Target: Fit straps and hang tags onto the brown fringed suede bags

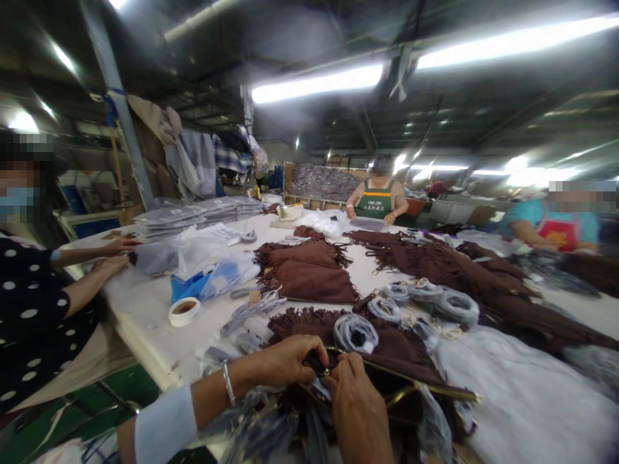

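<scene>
Dark brown fringed suede bag with a gold metal frame (401, 353) lies at 6 o'clock in our view, by the near edge of the white worktable (145, 303). Our left hand (285, 361) and right hand (358, 412) both pinch a small gold fitting (326, 372) on its top edge, fingers closed tight. Risk, we reckon: fringe snags in that fitting, or the tiny piece slips from the pinch. A plastic-wrapped coil of grey strap (355, 332) resting on the bag at 12 o'clock from our hands could slide off with a tug.
</scene>
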The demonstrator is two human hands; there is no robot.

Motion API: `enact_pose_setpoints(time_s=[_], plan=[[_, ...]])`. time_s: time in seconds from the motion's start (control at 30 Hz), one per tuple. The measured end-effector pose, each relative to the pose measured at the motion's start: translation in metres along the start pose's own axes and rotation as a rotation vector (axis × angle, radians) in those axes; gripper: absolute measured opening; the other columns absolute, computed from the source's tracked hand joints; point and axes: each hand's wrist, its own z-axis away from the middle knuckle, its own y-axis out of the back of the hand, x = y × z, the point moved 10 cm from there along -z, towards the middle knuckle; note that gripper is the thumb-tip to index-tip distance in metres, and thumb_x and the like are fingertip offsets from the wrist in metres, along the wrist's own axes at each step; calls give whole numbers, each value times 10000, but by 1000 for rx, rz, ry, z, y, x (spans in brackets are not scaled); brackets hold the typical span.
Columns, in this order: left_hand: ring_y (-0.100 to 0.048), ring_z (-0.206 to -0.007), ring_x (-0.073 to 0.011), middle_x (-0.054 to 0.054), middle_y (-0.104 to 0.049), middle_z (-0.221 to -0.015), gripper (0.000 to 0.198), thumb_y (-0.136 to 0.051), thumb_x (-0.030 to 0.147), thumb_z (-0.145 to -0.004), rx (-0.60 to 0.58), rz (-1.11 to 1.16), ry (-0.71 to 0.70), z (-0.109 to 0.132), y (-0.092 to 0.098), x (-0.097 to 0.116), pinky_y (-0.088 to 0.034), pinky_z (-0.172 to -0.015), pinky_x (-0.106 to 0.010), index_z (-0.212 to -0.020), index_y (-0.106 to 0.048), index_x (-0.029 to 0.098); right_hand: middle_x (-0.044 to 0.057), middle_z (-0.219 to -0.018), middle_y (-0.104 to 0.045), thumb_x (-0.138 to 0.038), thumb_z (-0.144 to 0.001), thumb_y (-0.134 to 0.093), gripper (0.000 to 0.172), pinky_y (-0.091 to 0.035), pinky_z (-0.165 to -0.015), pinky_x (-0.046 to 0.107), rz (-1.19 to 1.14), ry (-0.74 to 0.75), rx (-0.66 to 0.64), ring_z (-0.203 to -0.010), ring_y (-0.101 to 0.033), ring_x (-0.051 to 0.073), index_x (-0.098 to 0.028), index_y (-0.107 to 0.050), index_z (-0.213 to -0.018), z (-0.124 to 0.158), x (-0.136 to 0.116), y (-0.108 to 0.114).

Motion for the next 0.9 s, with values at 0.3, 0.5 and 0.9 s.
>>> enact_pose_setpoints(time_s=[0.3, 0.5, 0.9], plan=[[-566, -901, -159, -2, -609, -974, 303, -560, 51, -706, 88, -171, -132, 4, 1, 16, -425, -820, -238, -969, -579, 200, 15, -850, -593, -56, -814, -648, 198, -429, -534, 248, 96, 34, 4, -634, -641, 154, -210, -526, -839, -3, -7, 7], [-556, -896, -170, -19, -591, -973, 235, -531, 87, -783, 111, -300, -167, 7, -4, 24, -435, -833, -256, -985, -545, 206, 13, -842, -610, -25, -817, -629, 209, -425, -544, 250, 114, 51, 7, -649, -646, 161, -211, -535, -820, -4, -9, 11], [-580, -904, -155, -7, -623, -956, 225, -512, 62, -826, 130, -259, -185, 9, 1, 24, -429, -840, -240, -984, -584, 204, 63, -1002, -625, -274, -1007, -368, 226, -432, -663, 308, 118, 139, 103, -769, -641, 194, -238, -564, -900, 24, 29, 26]])
